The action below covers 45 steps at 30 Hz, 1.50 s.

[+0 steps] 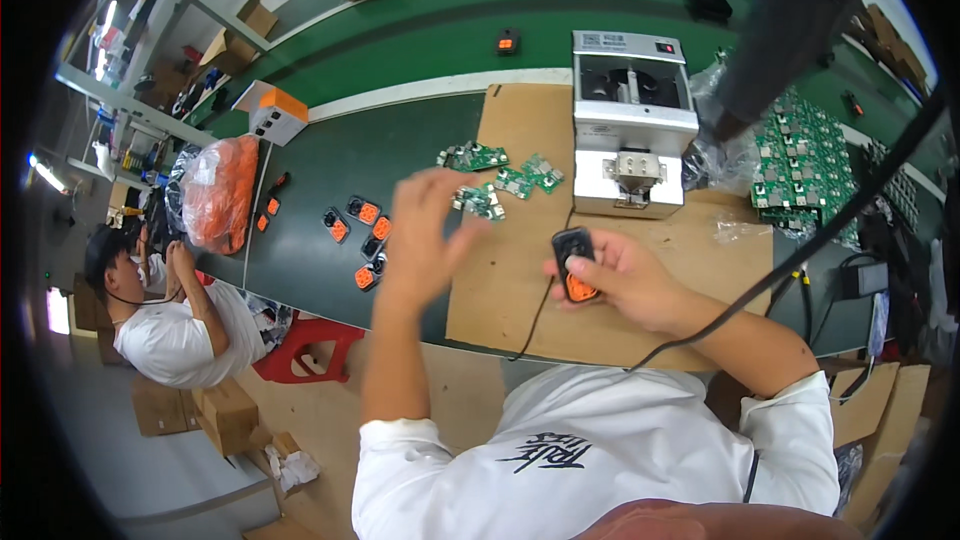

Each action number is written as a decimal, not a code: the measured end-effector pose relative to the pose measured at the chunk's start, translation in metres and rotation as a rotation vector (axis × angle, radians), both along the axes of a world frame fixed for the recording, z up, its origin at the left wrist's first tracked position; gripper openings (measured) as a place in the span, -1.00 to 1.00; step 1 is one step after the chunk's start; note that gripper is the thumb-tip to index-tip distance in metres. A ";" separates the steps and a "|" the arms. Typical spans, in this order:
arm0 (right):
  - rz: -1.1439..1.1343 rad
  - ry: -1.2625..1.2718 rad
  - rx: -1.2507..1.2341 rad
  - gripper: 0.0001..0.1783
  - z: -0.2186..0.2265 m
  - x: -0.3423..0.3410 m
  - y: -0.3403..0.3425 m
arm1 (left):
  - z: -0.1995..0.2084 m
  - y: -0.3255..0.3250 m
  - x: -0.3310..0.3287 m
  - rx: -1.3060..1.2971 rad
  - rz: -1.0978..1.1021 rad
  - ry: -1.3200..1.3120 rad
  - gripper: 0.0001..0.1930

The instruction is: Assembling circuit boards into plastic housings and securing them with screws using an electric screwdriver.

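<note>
Right hand (635, 280): clamped around a black-and-orange device (572, 244), thumb across its face; the two hands are well apart.
Left hand (425, 235): fingers spread and blurred, seemingly with nothing in them, beside the loose circuit boards (513, 181); whether it touches one I cannot tell.
Device's place: above the near part of the cardboard sheet (495, 290), on the near side of the silver machine (640, 127).
Slip risk: the smooth casing could turn or drop if the thumb eases, since one hand alone bears it.
Board risk: a careless sweep of the left hand could scrape or scatter the boards, as they lie loose and partly overlapping.
Snag risk: the thin cord (534, 327) passes close by the device (joined to it or not, I cannot tell) and might catch a finger.
Casing: rounded oblong, black, probably plastic, with an orange patch at its near end.
Boards: thin, flat, green, dotted with pale and metallic parts.
Sheet: matt brown, straight-edged, over the dark green tabletop (310, 155).
Machine: boxy, metallic-looking, with a blocky fixture low on its near face.
Left cluster: black-and-orange pieces (368, 212), rounded, lying at mixed angles.
</note>
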State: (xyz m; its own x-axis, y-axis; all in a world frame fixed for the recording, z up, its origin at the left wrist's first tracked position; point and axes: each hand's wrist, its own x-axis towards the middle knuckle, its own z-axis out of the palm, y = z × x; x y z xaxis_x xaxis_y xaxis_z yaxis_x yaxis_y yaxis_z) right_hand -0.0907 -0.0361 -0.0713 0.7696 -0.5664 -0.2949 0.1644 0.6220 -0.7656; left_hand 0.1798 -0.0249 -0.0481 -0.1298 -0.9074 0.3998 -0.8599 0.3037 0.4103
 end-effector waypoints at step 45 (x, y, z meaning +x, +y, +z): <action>-0.146 0.118 -0.937 -0.44 0.005 -0.093 0.000 | -0.009 0.001 -0.144 -0.338 -0.683 0.513 -0.57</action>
